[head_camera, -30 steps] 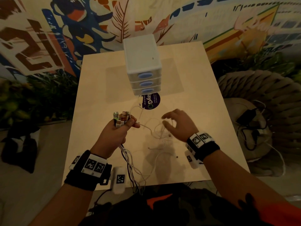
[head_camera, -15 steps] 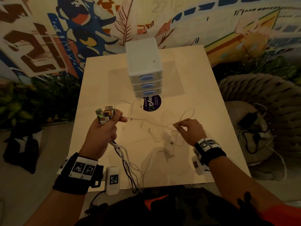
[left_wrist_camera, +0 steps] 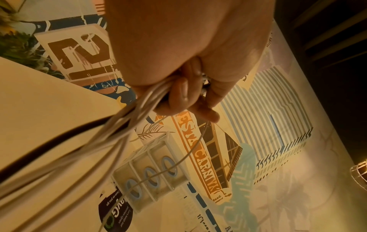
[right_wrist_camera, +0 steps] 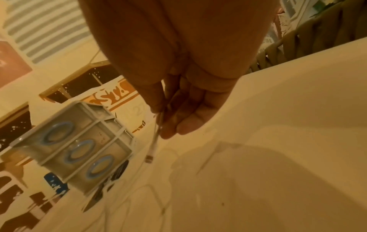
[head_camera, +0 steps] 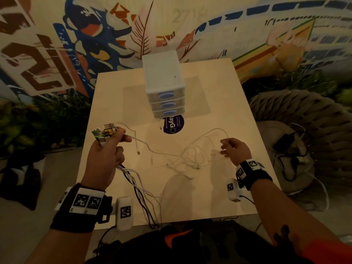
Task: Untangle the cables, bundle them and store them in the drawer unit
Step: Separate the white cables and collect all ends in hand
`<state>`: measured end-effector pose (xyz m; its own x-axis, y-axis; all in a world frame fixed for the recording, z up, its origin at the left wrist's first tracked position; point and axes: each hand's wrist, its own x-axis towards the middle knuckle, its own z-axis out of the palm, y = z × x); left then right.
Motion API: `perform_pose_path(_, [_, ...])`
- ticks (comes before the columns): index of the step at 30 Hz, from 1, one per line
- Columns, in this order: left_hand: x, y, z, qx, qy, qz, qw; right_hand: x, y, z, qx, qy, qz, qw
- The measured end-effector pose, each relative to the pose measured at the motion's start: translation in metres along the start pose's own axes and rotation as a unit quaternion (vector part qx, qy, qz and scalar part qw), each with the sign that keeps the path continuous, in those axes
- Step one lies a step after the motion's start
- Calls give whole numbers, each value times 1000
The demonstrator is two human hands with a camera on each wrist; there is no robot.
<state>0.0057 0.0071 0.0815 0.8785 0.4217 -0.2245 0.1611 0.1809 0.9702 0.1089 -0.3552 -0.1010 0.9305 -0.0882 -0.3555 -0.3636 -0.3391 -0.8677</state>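
Observation:
My left hand (head_camera: 106,149) grips a bunch of cables by their plug ends (head_camera: 103,133) above the table's left side; their white and dark cords (head_camera: 141,191) hang down past the front edge. In the left wrist view the fingers (left_wrist_camera: 178,94) curl round the cords (left_wrist_camera: 123,125). My right hand (head_camera: 234,151) pinches a thin white cable (head_camera: 213,133) between thumb and fingers; in the right wrist view its connector end (right_wrist_camera: 149,158) dangles below the hand (right_wrist_camera: 172,119). A loose tangle of white cable (head_camera: 186,161) lies on the table between both hands. The white three-drawer unit (head_camera: 163,86) stands behind, all drawers closed.
A round dark sticker (head_camera: 174,124) lies on the light wooden table (head_camera: 219,103) in front of the drawer unit. A woven pouf with a bag and more cords (head_camera: 291,149) is on the right. Plants (head_camera: 38,126) and a painted wall surround the table.
My right hand has moved right and lifted, drawing the white cable out from the tangle. My left hand with the plug bunch has shifted left and slightly up.

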Motion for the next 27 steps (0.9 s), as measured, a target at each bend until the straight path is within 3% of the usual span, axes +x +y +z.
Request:
perform_pose_path(4, [-1,1,-1,5,3,5,1000,-8,-36,-10,55,-9,-80,995])
perform_pose_path(8, [-5,5,5,7,-1,22,1000,-13,-82,-20,22,-13,-184,982])
perform_pose_path(11, [-8,12,8,1,-19,40,999,-10,-99,-29,30,-7,-219,975])
perform_pose_path(16, [-11,19,7,-5,-43,60,997,2,-69,-25,-34,-19,-154,987])
perform_pose_path(19, [-14,21,7,-5,-55,71,996,17,-28,-16,-120,-49,-52,990])
perform_pose_path(22, [-16,22,8,1,-64,74,995,15,-11,-8,-226,-50,27,972])
perform_pose_path(25, [-18,23,12,13,-68,66,995,-7,-22,10,-245,-11,-64,967])
perform_pose_path(27, [-19,24,16,19,-75,60,995,-22,-38,28,-232,-43,-148,960])
